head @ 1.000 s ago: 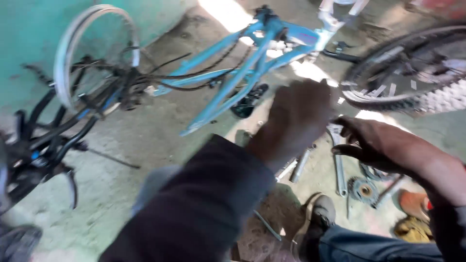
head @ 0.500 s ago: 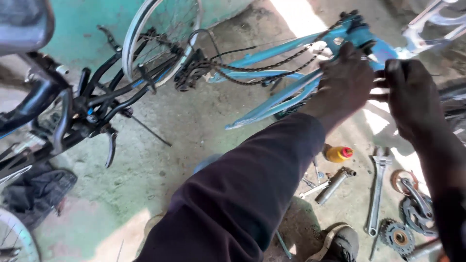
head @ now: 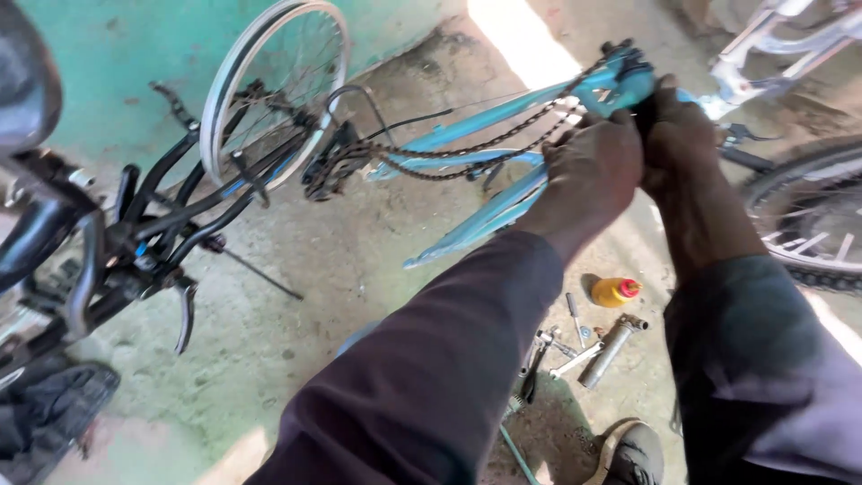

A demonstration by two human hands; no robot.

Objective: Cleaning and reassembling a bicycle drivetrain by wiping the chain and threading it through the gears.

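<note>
Both hands close together at the far right, the left hand (head: 588, 166) and right hand (head: 673, 135) clamp their fingers around the bottom bracket of a light-blue bicycle frame (head: 485, 211), apparently mid-fitting, its chain (head: 449, 153) hanging slack; steady, aligned pressure seems needed next.

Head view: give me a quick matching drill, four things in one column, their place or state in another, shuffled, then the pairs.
Things:
1. chain
2. yellow bottle
3. silver-rimmed wheel
4. left hand

Places or states:
A. lying on the concrete floor near scattered tools
B. gripping the light blue bicycle frame next to the right hand
C. hanging slack along the frame
D. close by the green wall

Pairs: 1-C, 2-A, 3-D, 4-B
</note>
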